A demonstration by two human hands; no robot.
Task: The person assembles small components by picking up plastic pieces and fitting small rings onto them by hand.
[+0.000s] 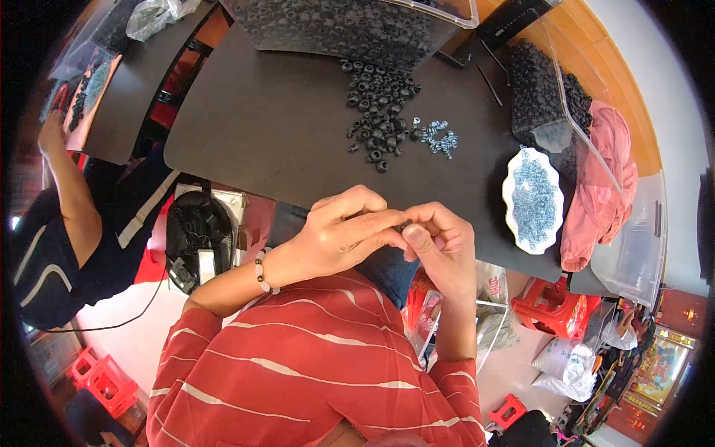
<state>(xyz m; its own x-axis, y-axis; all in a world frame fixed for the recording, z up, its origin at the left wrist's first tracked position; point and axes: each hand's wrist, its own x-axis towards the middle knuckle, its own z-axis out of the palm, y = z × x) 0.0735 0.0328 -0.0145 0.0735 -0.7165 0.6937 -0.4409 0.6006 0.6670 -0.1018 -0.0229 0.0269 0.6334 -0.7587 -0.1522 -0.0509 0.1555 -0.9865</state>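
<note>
The left hand (346,227) and the right hand (443,242) meet at the near edge of the dark brown, smooth-topped desk (253,119), fingertips pinched together on a small dark piece (404,226) that the fingers mostly cover; its exact shape cannot be told. Toward the far edge lies a loose heap of round black beads (380,104), with a small cluster of blue-grey ring-shaped beads (439,138) just beside it. Behind the heap stands a clear plastic bin (342,26) filled with black beads. By the near right corner, a white scalloped bowl (510,195) holds pale blue beads (534,197), beside a crumpled pink cloth (607,179).
</note>
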